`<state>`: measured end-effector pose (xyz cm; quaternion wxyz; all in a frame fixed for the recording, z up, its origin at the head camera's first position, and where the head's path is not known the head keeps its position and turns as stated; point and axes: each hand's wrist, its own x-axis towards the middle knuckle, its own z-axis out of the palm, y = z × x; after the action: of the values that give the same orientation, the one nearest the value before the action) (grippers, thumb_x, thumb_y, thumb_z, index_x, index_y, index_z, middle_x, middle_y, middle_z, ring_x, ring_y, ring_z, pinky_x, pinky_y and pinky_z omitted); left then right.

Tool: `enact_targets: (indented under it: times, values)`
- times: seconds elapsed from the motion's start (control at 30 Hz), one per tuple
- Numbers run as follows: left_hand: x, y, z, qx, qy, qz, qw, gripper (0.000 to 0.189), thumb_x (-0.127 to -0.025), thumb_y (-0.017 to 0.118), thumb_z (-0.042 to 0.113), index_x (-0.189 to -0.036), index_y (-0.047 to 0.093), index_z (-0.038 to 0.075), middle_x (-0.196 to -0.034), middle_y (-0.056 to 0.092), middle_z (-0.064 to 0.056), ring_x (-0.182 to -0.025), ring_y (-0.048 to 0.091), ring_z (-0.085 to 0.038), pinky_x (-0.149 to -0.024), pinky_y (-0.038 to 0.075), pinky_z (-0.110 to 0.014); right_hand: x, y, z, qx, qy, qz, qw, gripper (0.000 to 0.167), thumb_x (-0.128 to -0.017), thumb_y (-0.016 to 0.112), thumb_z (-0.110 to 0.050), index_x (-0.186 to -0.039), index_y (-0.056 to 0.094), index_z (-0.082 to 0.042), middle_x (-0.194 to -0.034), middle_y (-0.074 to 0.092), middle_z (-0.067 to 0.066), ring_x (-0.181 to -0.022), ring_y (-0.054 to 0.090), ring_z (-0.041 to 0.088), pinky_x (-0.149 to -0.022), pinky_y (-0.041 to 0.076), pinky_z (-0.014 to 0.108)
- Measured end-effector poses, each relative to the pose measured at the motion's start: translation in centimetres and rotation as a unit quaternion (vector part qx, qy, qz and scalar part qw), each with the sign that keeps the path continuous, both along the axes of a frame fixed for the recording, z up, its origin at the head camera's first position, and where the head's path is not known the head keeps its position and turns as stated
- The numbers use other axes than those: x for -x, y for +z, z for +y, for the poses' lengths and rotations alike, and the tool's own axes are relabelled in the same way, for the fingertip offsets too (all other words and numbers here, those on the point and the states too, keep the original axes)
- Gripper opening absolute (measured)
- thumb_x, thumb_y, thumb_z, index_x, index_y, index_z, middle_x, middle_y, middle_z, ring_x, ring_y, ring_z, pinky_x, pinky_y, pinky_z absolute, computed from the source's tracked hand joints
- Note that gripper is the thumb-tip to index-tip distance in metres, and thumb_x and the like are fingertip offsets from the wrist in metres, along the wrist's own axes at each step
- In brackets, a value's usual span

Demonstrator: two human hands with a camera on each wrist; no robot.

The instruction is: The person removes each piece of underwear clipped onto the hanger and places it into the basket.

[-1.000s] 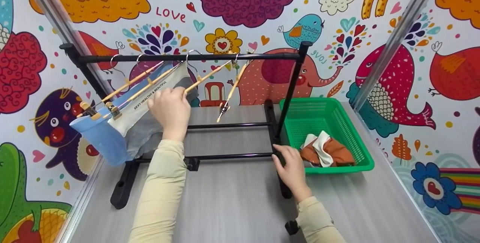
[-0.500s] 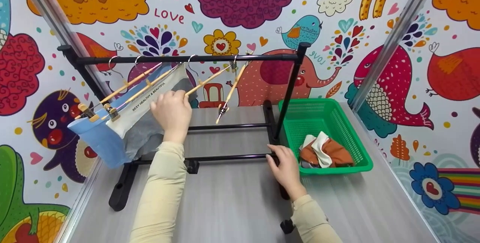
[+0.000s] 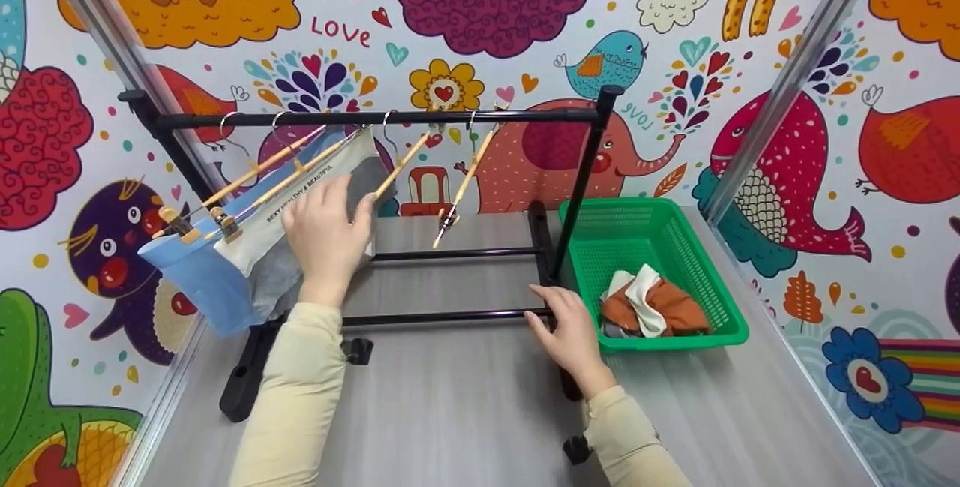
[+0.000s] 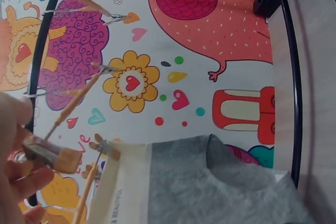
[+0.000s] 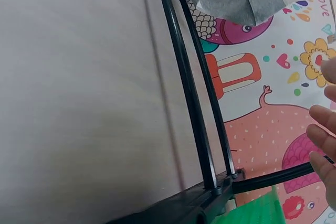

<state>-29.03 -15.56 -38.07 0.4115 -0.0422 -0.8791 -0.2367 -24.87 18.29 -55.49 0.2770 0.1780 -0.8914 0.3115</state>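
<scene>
1. Grey surface [image 3: 442,412] extends toward 6 o'clock of black rack [image 3: 525,115]; green basket [image 3: 675,342] at its 4 o'clock. Gap separates hung wooden hanger [image 3: 403,163] from second hanger [image 3: 474,168], at 3 o'clock.
2. Left wrist view shows near-end clip [image 4: 68,159], hidden in head view, between parted thumb and fingers of left hand [image 3: 324,235]; contact uncertain. Right hand [image 3: 571,337]: grip wide.
3. Versus previous frame: hanger's far end shifted toward 9 o'clock.

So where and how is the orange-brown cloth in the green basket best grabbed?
Probably by its white fold, pinched from above: the fold lies across the top of the bunched orange-brown cloth, and the green basket walls it in but is open on top.
</scene>
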Motion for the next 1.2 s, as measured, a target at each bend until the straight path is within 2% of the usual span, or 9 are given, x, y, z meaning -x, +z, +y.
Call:
enact_targets:
  times: [0.13,0.3,0.47,0.6,0.67,0.87,1.0,1.2]
  values:
    - [-1.3,0.7,-1.0,-0.003,-0.020,0.032,0.9993,0.047,-0.091,0.070,0.038,-0.122,0.065,0.003,-0.119,0.066,-0.018,-0.110,0.058,-0.037,-0.101,0.031,-0.059,0.0,0.4,0.3,-0.015,0.018,0.001,0.9997,0.044,-0.087,0.077,-0.024,-0.128,0.065,-0.012,-0.119,0.066,0.006,-0.112,0.059,0.027,-0.095,0.046,0.048]
    - [-2.6,1.5,-2.4,0.006,-0.034,0.050,0.9982,0.051,-0.094,0.063,0.044,-0.125,0.063,0.003,-0.121,0.065,-0.018,-0.114,0.056,-0.037,-0.102,0.029,-0.059,0.1,0.7,0.7,-0.028,0.029,0.016,0.9991,0.044,-0.087,0.077,-0.024,-0.127,0.065,-0.011,-0.119,0.066,0.007,-0.111,0.059,0.027,-0.094,0.046,0.048]
    - [-3.1,1.6,-4.3,0.002,-0.020,0.064,0.9977,0.067,-0.097,0.043,0.061,-0.125,0.063,0.003,-0.121,0.065,-0.019,-0.113,0.056,-0.039,-0.101,0.029,-0.059,0.2,0.8,0.9,-0.054,0.033,0.039,0.9972,0.046,-0.085,0.078,-0.025,-0.127,0.065,-0.012,-0.118,0.066,0.007,-0.109,0.060,0.027,-0.093,0.047,0.047]
    - [-3.1,1.5,-6.0,-0.007,0.003,0.066,0.9978,0.073,-0.098,0.037,0.065,-0.125,0.063,0.002,-0.121,0.064,-0.020,-0.114,0.055,-0.040,-0.102,0.028,-0.061,0.2,0.5,1.0,-0.078,0.036,0.058,0.9946,0.047,-0.083,0.081,-0.024,-0.126,0.066,-0.013,-0.118,0.066,0.005,-0.109,0.060,0.026,-0.092,0.048,0.047]
    - [-3.1,1.5,-6.7,-0.011,0.015,0.066,0.9977,0.070,-0.098,0.039,0.062,-0.125,0.063,0.002,-0.122,0.064,-0.020,-0.115,0.054,-0.041,-0.101,0.028,-0.060,0.2,0.2,1.1,-0.084,0.038,0.064,0.9937,0.048,-0.081,0.082,-0.023,-0.125,0.066,-0.013,-0.118,0.066,0.005,-0.109,0.059,0.026,-0.091,0.048,0.048]
    - [-3.1,1.4,-8.5,-0.008,0.060,0.045,0.9972,0.051,-0.097,0.057,0.044,-0.126,0.062,0.002,-0.123,0.062,-0.020,-0.117,0.051,-0.041,-0.101,0.027,-0.059,0.1,-0.5,1.0,-0.099,0.044,0.059,0.9924,0.048,-0.083,0.080,-0.024,-0.127,0.065,-0.015,-0.120,0.064,0.004,-0.111,0.058,0.025,-0.094,0.047,0.047]
    - [-3.1,1.0,-9.6,0.005,0.085,0.026,0.9961,0.048,-0.097,0.060,0.039,-0.125,0.060,0.000,-0.124,0.060,-0.022,-0.117,0.049,-0.043,-0.102,0.026,-0.060,0.1,-1.0,0.9,-0.108,0.048,0.054,0.9915,0.047,-0.084,0.079,-0.026,-0.127,0.065,-0.015,-0.120,0.064,0.003,-0.112,0.058,0.025,-0.095,0.046,0.048]
    - [-3.0,0.4,-10.6,0.018,0.101,-0.010,0.9946,0.049,-0.095,0.062,0.038,-0.128,0.060,0.002,-0.123,0.059,-0.022,-0.115,0.048,-0.043,-0.097,0.027,-0.060,-0.1,-1.6,0.4,-0.116,0.050,0.036,0.9914,0.049,-0.082,0.080,-0.025,-0.128,0.064,-0.015,-0.122,0.063,0.003,-0.114,0.057,0.026,-0.096,0.045,0.049]
